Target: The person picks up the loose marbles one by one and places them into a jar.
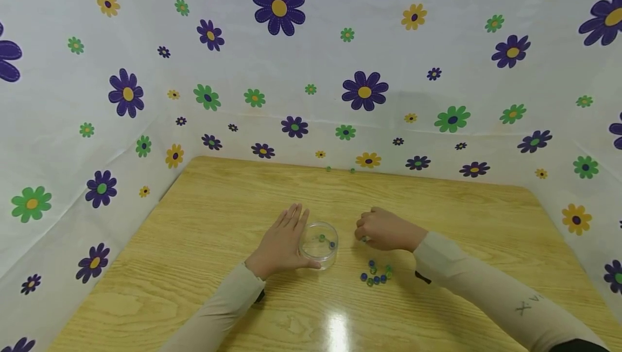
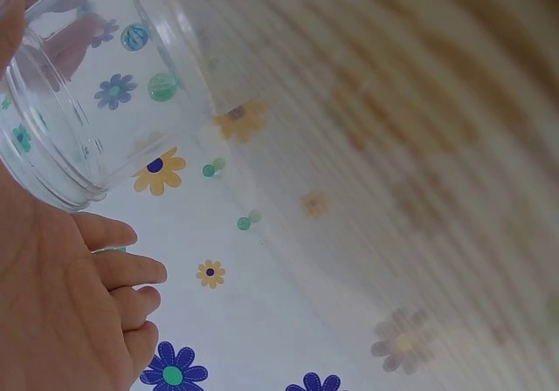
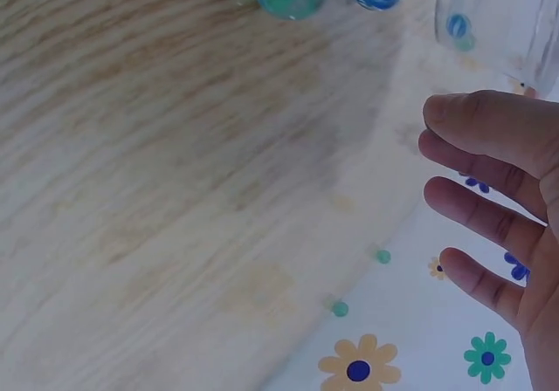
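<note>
My left hand point(image 1: 279, 244) holds a clear round jar point(image 1: 319, 257) from its left side, with the thumb along the near side and the fingers stretched past the far side. Inside the jar lie a green marble point(image 1: 322, 238) and a blue-streaked marble point(image 1: 332, 245), also visible through its wall in the left wrist view. To the right of the jar, my right hand point(image 1: 386, 229) pinches a small marble point(image 1: 364, 239), mostly covered by the fingers. In the right wrist view that marble is hidden behind the thumb and index finger. Several blue and green marbles point(image 1: 376, 279) lie loosely grouped below the right hand.
Two small green marbles, one on the left point(image 1: 328, 168) and one on the right point(image 1: 352, 170), lie at the table's back edge. The wooden table point(image 1: 160, 265) is bordered by white cloth point(image 1: 311, 60) printed with flowers at the back and both sides.
</note>
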{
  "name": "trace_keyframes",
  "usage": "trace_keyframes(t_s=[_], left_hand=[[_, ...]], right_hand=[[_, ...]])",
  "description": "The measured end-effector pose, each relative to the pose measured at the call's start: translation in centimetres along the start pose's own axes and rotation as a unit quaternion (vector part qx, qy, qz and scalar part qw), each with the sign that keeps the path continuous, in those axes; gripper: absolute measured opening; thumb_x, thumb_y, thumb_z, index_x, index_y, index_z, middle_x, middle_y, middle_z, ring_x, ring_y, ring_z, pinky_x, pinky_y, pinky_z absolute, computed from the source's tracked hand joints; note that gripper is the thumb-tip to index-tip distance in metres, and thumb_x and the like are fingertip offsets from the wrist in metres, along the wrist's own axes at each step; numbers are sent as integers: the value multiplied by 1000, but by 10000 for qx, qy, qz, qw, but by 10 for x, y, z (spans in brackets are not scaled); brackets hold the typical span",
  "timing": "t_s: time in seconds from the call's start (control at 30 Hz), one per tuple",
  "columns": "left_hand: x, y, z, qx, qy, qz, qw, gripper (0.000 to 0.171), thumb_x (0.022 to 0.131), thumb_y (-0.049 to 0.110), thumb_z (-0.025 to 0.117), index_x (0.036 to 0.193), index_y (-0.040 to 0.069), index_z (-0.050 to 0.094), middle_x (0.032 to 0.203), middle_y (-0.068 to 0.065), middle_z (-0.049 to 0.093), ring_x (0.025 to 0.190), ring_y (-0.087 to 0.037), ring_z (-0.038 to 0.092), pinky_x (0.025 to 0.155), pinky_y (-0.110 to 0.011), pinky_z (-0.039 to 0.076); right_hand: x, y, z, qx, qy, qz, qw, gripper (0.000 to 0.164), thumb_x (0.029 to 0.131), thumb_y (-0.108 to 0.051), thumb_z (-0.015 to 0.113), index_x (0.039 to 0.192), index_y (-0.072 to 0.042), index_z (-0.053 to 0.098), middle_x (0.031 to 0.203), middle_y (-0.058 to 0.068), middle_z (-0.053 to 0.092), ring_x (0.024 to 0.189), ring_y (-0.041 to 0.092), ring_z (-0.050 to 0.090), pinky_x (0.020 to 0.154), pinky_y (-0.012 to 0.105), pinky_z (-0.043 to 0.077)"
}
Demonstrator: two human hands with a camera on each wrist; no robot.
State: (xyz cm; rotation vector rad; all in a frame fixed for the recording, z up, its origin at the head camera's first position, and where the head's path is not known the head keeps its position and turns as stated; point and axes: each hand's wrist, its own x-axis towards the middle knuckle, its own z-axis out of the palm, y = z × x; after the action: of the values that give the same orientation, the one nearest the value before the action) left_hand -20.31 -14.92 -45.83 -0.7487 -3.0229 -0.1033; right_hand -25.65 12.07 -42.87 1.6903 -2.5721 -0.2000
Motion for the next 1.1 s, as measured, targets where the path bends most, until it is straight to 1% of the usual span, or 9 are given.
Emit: trace_keyframes(t_s=[0.17, 0.3, 0.57, 0.7, 0.93, 1.1], left_hand=[[0, 0, 1, -10, 12, 10, 10000, 120, 68, 79, 57, 149, -1, 18, 155, -22, 17, 146, -30, 12, 120, -43, 15], [0, 0, 2, 4, 36, 24, 10000, 120, 68, 79, 57, 149, -1, 18, 155, -22, 17, 146, -31, 13, 120, -43, 16], [-1, 0, 1, -24, 45, 41, 10000, 119, 69, 78, 56, 149, -2, 18, 155, -23, 17, 146, -32, 13, 120, -44, 16], [-1, 0, 1, -7, 59, 62, 10000, 119, 69, 79, 56, 149, -2, 19, 155, -23, 18, 146, -32, 14, 120, -44, 16], [0, -1, 2, -39, 84, 86, 9999, 120, 68, 79, 55, 149, -2, 19, 154, -24, 18, 146, -32, 14, 120, -44, 16], [-1, 0, 1, -59, 68, 74, 9999, 120, 68, 79, 56, 148, -2, 20, 154, -24, 19, 146, -32, 14, 120, -44, 17]], right_hand=[[-4, 2, -9, 42, -17, 111, 9999, 17, 76, -14, 77, 91, -19, 74, 89, -4, 70, 85, 14, 62, 75, 38, 53], [-7, 1, -21, 117, 2, 189, 9998, 16, 76, -13, 77, 91, -17, 74, 89, -3, 70, 85, 16, 63, 74, 39, 52], [-11, 2, -40, -30, 189, 161, 9997, 15, 76, -13, 77, 90, -17, 73, 88, -2, 70, 83, 16, 62, 72, 38, 51], [-12, 3, -48, -34, 271, 204, 9994, 14, 75, -13, 77, 89, -16, 72, 88, -2, 70, 83, 16, 62, 73, 39, 52], [-12, 1, -68, -80, 403, 330, 9986, 13, 78, -16, 76, 90, -18, 72, 88, -2, 70, 81, 15, 60, 72, 37, 50], [-9, -4, -79, 2, 496, 343, 9982, 13, 79, -16, 75, 91, -18, 71, 90, -2, 70, 84, 16, 61, 76, 38, 50]])
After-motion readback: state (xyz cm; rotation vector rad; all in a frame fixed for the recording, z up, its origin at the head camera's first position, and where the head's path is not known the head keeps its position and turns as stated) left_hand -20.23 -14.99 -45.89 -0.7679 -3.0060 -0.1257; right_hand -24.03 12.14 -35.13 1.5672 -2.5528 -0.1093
